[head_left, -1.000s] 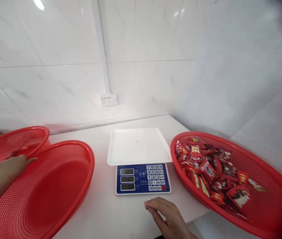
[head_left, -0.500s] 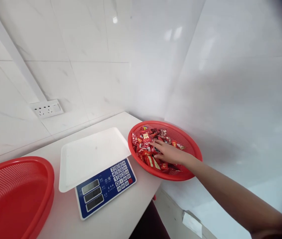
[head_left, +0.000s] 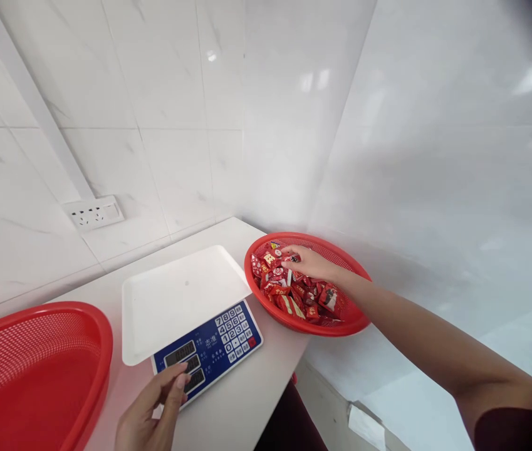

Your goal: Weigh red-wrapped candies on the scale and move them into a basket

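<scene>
In the right-hand red basket [head_left: 357, 326] lies a heap of small wrapped candies [head_left: 289, 294], mostly in red wrappers. My right hand [head_left: 312, 262] reaches into its far side, fingers and thumb closed around a red-wrapped candy [head_left: 295, 258] on top of the heap. At the lower edge of the view, my left hand [head_left: 150, 407] hovers over the display end of a blue-and-white digital scale [head_left: 212, 351]. Its thumb and forefinger are drawn together, with nothing visible between them. The scale's white tray [head_left: 183, 297] carries nothing.
A second red basket [head_left: 99, 376] stands at the left, with no contents visible in the part shown. Both baskets and the scale rest on a white table [head_left: 232, 401] in a corner against marbled walls. A socket panel [head_left: 94, 213] is on the back wall.
My left hand has come into view from below, over the scale's display. My right hand has drawn its spread fingers together on a candy and shifted slightly toward the basket's far side.
</scene>
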Motion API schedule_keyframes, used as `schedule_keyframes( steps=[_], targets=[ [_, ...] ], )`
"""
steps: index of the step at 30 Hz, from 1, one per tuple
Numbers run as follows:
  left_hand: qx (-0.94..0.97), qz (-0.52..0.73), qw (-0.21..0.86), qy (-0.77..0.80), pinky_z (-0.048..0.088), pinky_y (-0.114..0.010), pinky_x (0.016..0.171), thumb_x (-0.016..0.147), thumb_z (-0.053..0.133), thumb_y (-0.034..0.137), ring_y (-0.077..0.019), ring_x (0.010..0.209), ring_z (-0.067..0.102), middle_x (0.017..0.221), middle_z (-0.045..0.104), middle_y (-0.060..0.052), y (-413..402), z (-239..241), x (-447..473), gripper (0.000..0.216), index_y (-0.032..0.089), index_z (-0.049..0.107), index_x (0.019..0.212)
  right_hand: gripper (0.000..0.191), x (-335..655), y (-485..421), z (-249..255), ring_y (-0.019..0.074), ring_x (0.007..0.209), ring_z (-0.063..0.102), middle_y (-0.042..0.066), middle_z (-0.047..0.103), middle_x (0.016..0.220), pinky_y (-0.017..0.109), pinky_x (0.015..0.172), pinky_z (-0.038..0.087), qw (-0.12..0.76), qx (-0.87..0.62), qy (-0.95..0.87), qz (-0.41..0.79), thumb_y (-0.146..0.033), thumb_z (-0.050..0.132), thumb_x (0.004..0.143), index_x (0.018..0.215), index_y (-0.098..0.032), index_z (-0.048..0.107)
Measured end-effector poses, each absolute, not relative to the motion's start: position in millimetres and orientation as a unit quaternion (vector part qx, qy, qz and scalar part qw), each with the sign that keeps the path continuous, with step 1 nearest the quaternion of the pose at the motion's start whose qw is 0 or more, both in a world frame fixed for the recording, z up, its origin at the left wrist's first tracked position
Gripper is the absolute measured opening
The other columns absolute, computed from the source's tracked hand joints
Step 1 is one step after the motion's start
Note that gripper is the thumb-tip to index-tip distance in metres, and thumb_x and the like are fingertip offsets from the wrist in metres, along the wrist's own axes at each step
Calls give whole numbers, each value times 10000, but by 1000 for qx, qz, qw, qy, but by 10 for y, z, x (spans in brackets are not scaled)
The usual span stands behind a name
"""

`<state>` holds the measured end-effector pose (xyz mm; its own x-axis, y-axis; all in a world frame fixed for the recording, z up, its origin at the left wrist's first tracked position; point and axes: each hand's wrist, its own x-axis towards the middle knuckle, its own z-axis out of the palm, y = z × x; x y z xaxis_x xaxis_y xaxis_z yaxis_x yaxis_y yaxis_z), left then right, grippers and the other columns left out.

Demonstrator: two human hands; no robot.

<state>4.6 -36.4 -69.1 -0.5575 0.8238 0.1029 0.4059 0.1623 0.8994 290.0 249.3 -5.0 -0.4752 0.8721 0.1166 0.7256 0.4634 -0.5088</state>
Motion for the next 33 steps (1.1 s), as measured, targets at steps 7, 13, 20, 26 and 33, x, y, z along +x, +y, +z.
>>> schedule_keyframes(
  steps=[7, 13, 20, 26, 33],
  targets=[
    [329, 584, 219, 709, 568, -281, 574, 611, 609, 680, -202, 600, 655, 694, 683, -23, -279, -806, 147, 493, 234, 670, 814, 589, 2634, 2796, -29, 280, 1206, 487, 108, 536, 1319, 396, 1007, 378, 191, -482, -828, 214, -395, 662, 773, 1294, -189, 480],
    [357, 548, 255, 712, 553, -259, 527, 583, 649, 641, -228, 659, 675, 710, 704, -46, -305, -948, -8, 481, 216, 700, 803, 722, 2371, 2854, -247, 346, 1215, 466, 160, 475, 1362, 427, 1011, 368, 150, -501, -824, 218, -364, 780, 612, 1257, -162, 525],
    [372, 570, 183, 709, 473, -218, 432, 648, 621, 586, -205, 673, 632, 770, 701, -43, -306, -979, 157, 376, 247, 701, 788, 508, 2441, 2787, -214, 289, 1069, 572, 89, 632, 1155, 384, 945, 406, 231, -527, -788, 218, -112, 661, 635, 1127, -197, 571],
    [415, 526, 214, 711, 493, -216, 431, 670, 620, 545, -213, 678, 659, 777, 718, -53, -318, -1031, 57, 349, 240, 711, 816, 302, 2543, 2725, 48, 211, 752, 665, 53, 692, 886, 327, 698, 526, 318, -526, -721, 319, -181, 589, 710, 1006, -178, 528],
    [429, 545, 248, 676, 564, -261, 541, 708, 621, 516, -217, 707, 673, 814, 724, -62, -323, -1012, 85, 342, 212, 714, 835, 269, 1892, 2325, 136, 178, 736, 671, -10, 684, 809, 280, 660, 551, 338, -399, -707, 477, -198, 658, 680, 922, -212, 541]
  ],
)
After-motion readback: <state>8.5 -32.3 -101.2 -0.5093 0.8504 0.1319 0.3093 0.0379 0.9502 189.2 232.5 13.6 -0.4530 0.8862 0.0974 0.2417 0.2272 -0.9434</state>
